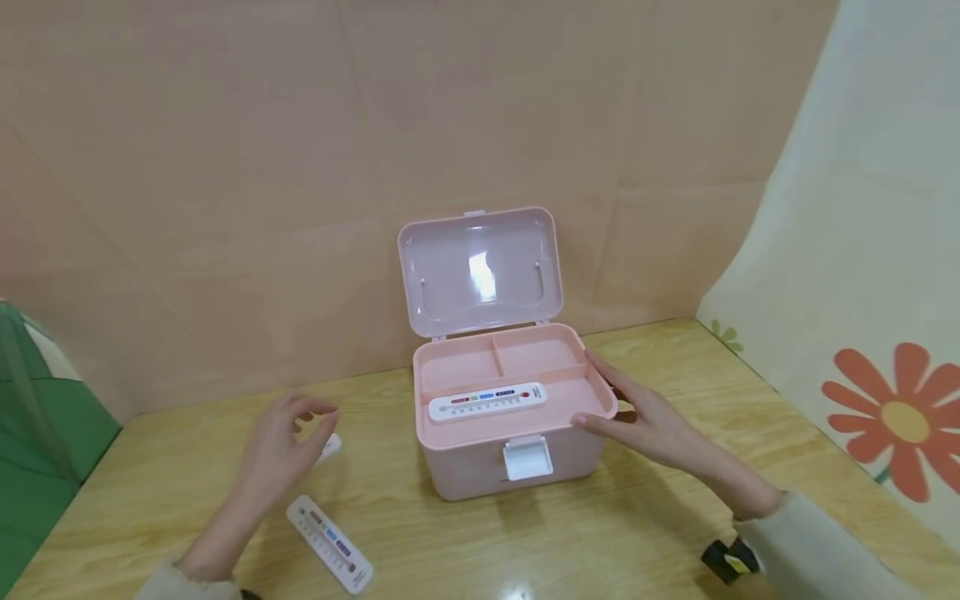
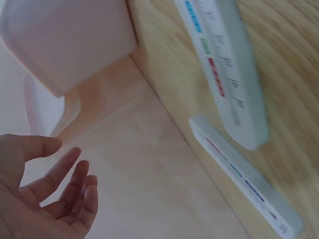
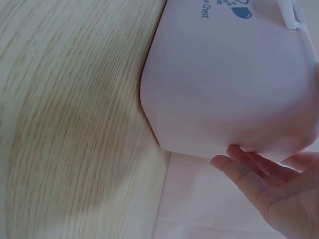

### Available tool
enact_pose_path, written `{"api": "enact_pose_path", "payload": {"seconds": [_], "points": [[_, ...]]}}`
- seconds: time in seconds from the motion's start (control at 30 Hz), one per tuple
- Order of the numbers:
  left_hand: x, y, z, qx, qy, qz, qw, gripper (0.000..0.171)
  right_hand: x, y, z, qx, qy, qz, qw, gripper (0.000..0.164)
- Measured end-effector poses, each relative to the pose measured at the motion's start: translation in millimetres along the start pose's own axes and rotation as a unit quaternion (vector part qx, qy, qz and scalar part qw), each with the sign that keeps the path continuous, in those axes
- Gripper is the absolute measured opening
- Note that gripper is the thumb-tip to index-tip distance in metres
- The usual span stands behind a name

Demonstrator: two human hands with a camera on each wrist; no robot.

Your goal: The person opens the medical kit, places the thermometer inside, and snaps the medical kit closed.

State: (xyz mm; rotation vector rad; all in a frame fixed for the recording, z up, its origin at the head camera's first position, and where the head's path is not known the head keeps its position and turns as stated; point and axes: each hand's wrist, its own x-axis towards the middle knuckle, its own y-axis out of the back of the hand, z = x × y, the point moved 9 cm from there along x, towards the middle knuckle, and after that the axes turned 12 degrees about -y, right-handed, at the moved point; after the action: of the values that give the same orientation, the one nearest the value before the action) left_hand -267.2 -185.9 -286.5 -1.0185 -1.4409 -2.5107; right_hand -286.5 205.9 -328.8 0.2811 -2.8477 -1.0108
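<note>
A pink plastic medicine chest (image 1: 517, 462) stands on the table with its lid (image 1: 480, 271) raised. One white thermometer (image 1: 487, 403) lies in the front compartment of its divided tray (image 1: 461, 354). My right hand (image 1: 648, 417) rests on the chest's right end, thumb at the front rim and fingers spread along the side; in the right wrist view fingertips (image 3: 219, 160) touch the wall. My left hand (image 1: 281, 446) hovers left of the chest, fingers loosely bent, holding nothing. Below it lies a second thermometer (image 1: 330, 543). A third thermometer (image 1: 330, 447) is partly hidden behind that hand.
The wooden table (image 1: 525, 550) meets a beige cloth backdrop (image 1: 262, 208) at its back edge. A pale cloth with a red flower (image 1: 903, 421) hangs at the right. Green fabric (image 1: 45, 450) stands at the left edge. A white latch (image 1: 528, 458) sits on the chest's front.
</note>
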Motion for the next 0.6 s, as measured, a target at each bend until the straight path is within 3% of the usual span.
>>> {"api": "enact_pose_path", "payload": {"seconds": [0.6], "points": [[-40.8,9.5,-52.5,0.038,0.027,-0.071,0.9964,0.028,-0.3,1.1,-1.6,0.000,0.000,0.003,1.000,0.084]]}}
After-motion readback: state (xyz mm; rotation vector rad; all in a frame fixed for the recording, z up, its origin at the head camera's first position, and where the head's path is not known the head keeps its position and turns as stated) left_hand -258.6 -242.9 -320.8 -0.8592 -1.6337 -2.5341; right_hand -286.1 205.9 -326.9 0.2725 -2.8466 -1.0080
